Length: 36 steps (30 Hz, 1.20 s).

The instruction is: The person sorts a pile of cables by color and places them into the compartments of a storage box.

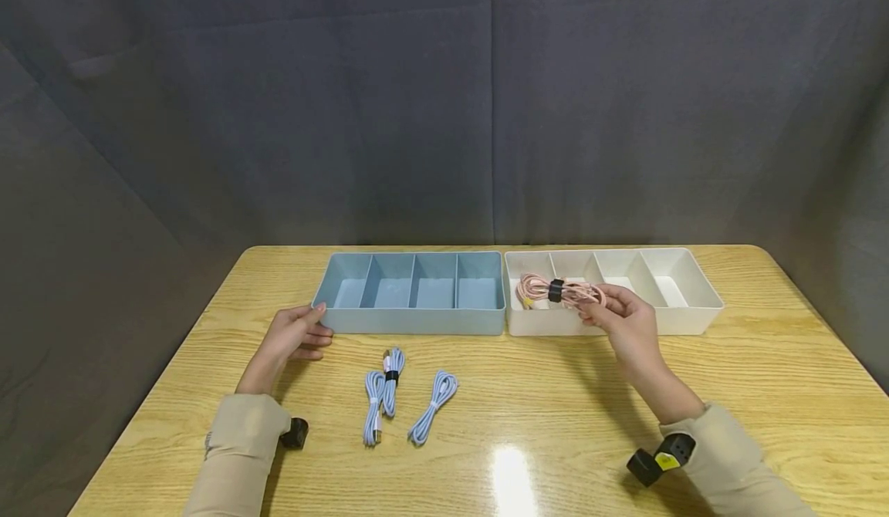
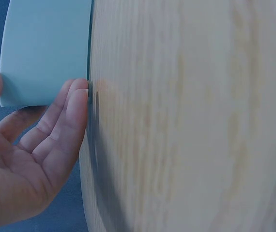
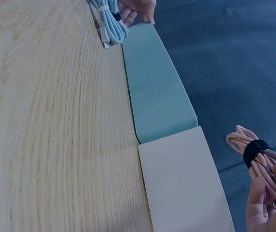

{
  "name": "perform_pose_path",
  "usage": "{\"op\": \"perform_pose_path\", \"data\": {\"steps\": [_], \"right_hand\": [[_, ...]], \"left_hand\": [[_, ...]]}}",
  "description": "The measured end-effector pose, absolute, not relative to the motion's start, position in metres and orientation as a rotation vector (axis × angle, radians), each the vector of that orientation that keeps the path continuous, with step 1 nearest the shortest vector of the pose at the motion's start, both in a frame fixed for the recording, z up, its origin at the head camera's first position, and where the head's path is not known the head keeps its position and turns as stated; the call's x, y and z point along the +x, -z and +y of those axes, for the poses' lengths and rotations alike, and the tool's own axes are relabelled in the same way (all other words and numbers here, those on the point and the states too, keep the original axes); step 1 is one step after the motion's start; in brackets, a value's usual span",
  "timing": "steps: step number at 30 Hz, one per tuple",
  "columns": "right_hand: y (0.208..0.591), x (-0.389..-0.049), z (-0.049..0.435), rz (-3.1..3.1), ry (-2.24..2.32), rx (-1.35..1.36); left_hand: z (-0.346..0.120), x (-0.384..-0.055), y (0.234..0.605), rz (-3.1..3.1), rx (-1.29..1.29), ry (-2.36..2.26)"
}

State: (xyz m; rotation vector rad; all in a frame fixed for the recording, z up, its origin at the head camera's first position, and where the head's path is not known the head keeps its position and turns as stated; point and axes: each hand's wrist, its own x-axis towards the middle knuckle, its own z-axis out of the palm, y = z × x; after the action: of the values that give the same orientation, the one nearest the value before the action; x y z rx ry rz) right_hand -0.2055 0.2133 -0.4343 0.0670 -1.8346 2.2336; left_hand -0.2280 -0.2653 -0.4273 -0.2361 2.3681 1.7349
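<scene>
My right hand pinches a coiled pink cable by its right end. The coil, bound with a black strap, is held above the front rim of the white divided box, over its left compartments. At the left front corner of the blue divided box, my left hand touches the box with nearly straight fingers, its thumb by the rim. Three coiled light-blue cables lie on the table before the blue box: one with a black strap, one beside it, and one farther right.
Both boxes stand side by side along the back of the wooden table, each split by dividers. A dark grey curtain hangs behind the table's back edge. Each wrist carries a small black device.
</scene>
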Motion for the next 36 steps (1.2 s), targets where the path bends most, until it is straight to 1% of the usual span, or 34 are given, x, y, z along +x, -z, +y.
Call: {"op": "perform_pose_path", "data": {"steps": [7, 10, 13, 18, 19, 22, 26, 29, 36], "right_hand": [[0.468, -0.228, 0.236, -1.768, -2.199, 0.042], [0.472, -0.232, 0.240, -1.764, -2.165, 0.019], [0.459, -0.224, 0.237, -1.758, -2.172, 0.038], [0.420, -0.201, 0.224, -1.790, -2.165, -0.001], [0.420, -0.202, 0.226, -1.765, -2.180, 0.003], [0.436, -0.212, 0.239, -1.725, -2.208, 0.048], [0.468, -0.234, 0.259, -1.660, -2.205, 0.049], [0.474, -0.239, 0.265, -1.654, -2.167, 0.018], [0.421, -0.210, 0.250, -1.713, -2.126, -0.048]], "left_hand": [[-0.266, -0.228, 0.427, 2.365, -0.231, -1.730], [-0.267, -0.231, 0.431, 2.365, -0.232, -1.739], [-0.271, -0.236, 0.439, 2.382, -0.233, -1.737], [-0.278, -0.247, 0.455, 2.413, -0.238, -1.723], [-0.278, -0.248, 0.456, 2.415, -0.237, -1.721], [-0.279, -0.249, 0.458, 2.418, -0.236, -1.720], [-0.277, -0.246, 0.454, 2.418, -0.236, -1.722], [-0.276, -0.244, 0.451, 2.411, -0.240, -1.725], [-0.273, -0.239, 0.444, 2.394, -0.239, -1.730]]}}
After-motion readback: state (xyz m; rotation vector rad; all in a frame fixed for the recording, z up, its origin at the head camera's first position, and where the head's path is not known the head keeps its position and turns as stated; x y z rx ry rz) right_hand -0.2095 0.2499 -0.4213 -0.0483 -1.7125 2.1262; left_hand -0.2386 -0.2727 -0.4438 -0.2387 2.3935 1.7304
